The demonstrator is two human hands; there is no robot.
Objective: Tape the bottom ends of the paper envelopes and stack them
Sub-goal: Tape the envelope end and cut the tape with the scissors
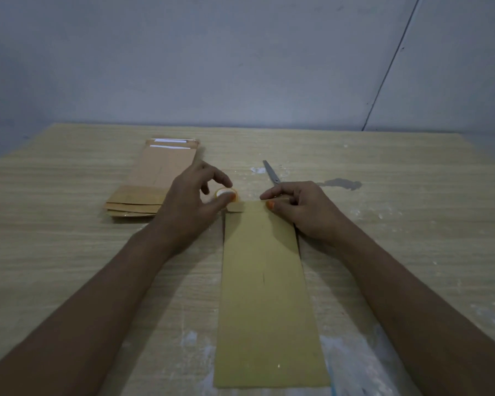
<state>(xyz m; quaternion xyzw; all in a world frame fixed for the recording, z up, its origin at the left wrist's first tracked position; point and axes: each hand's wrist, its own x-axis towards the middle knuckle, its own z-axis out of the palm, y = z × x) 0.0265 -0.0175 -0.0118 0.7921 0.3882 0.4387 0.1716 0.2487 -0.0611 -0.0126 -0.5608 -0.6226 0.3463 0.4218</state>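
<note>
The envelope (265, 281) lies flat on the table (69, 252) in the lower centre of the frame, its long axis running from the bottom edge up toward the middle, so that the end being taped is the far one, directly under both hands. The tape strip (236, 207) runs crosswise to that axis, along the far edge. The left hand (193, 204) holds the tape roll (226, 193) just beside the envelope's upper left corner, thumb and fingers curled round the roll. The right hand (303, 208) sits at the upper right corner with fingers curled; its thumb presses on the envelope's far edge, apparently pinning the tape's free end, though the tape under it cannot be made out. The scissors (271, 173) lie just beyond the right hand, partly hidden by it, so the right hand is nearer for the cut. The envelope is plain yellow-brown paper, smooth and unfolded. A stack of envelopes (152, 184), brown tape across their near ends, lies in the centre left, well apart.
</note>
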